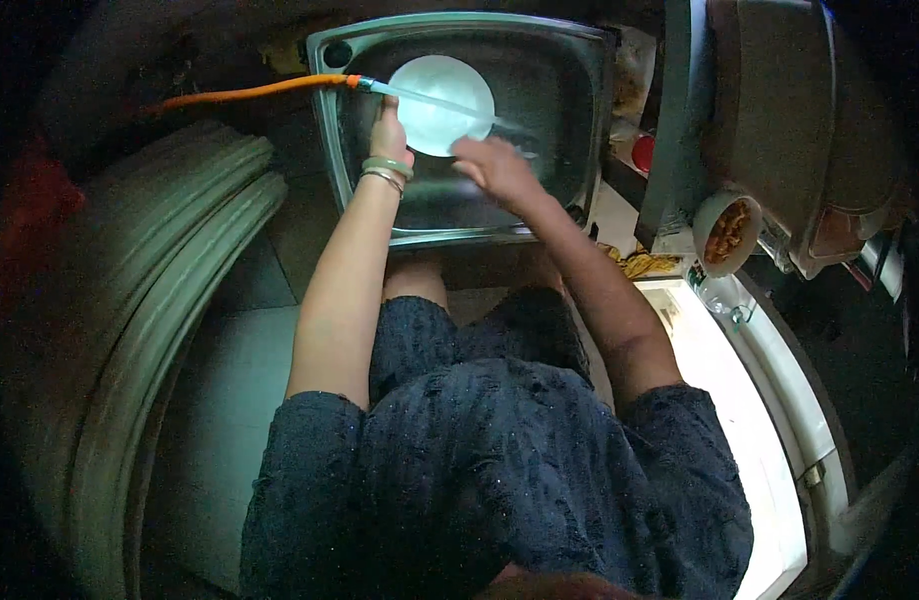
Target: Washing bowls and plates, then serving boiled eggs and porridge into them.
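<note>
A round white plate (428, 128) is in the sink (550, 80), nearer its far edge and a bit left of the middle. The left hand (390, 135) holds the plate by its left side. There is a green bangle (388, 163) on that wrist. The right hand (495, 170) is by the plate's near right edge. It is blurry, so I can't tell if it grips anything. An orange hose (250, 94) comes over the sink's left edge. From its end, a pale streak goes across the plate.
</note>
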### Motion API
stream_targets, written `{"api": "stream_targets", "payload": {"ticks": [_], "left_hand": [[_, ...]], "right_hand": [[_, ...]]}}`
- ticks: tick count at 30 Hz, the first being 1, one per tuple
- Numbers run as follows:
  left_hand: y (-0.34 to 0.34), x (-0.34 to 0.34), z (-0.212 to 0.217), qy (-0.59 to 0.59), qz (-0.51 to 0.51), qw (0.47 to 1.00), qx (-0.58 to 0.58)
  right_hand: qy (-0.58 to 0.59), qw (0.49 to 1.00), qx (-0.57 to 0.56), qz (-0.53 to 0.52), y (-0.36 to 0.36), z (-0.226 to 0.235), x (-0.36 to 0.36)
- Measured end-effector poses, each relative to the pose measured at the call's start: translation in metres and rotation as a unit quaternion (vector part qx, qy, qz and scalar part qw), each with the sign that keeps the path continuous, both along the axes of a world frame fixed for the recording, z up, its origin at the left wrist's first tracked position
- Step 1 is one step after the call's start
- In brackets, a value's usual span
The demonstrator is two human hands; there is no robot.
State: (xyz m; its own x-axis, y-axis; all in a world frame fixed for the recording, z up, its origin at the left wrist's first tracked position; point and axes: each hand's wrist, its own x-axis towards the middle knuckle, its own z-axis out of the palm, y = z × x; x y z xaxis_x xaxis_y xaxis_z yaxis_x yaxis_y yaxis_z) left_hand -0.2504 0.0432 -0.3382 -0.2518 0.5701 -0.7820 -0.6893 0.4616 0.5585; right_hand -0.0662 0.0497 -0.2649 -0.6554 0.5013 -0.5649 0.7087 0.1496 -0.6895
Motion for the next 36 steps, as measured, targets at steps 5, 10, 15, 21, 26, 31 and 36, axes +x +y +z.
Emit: {"api": "stream_targets", "payload": {"ticks": [5,10,15,21,26,31,36], "left_hand": [[-0.005,0.036,0.019,-0.027,-0.073,0.997,0.028],[0.013,0.023,0.028,-0.038,-0.071,0.996,0.037],[0.014,0.007,0.024,0.027,-0.077,0.996,0.038],[0.001,0.034,0.009,-0.005,-0.101,0.994,0.038],[0.009,0.023,0.010,0.018,-0.111,0.993,-0.021],[0.018,0.006,0.011,0.026,-0.120,0.992,0.027],[0.010,0.001,0.003,0.010,-0.216,0.976,0.006]], "right_hand": [[-0.095,0.926,0.361,-0.063,0.027,-0.041,-0.018],[0.152,0.969,0.176,-0.080,0.015,-0.039,-0.041],[-0.018,0.996,0.084,0.029,-0.007,-0.017,0.008],[-0.135,0.903,0.393,-0.110,0.026,-0.042,-0.025],[0.217,0.960,0.171,-0.050,0.010,-0.039,-0.043],[0.165,0.952,0.204,-0.161,-0.032,-0.031,0.030],[0.041,0.832,0.139,-0.536,-0.017,-0.049,0.049]]}}
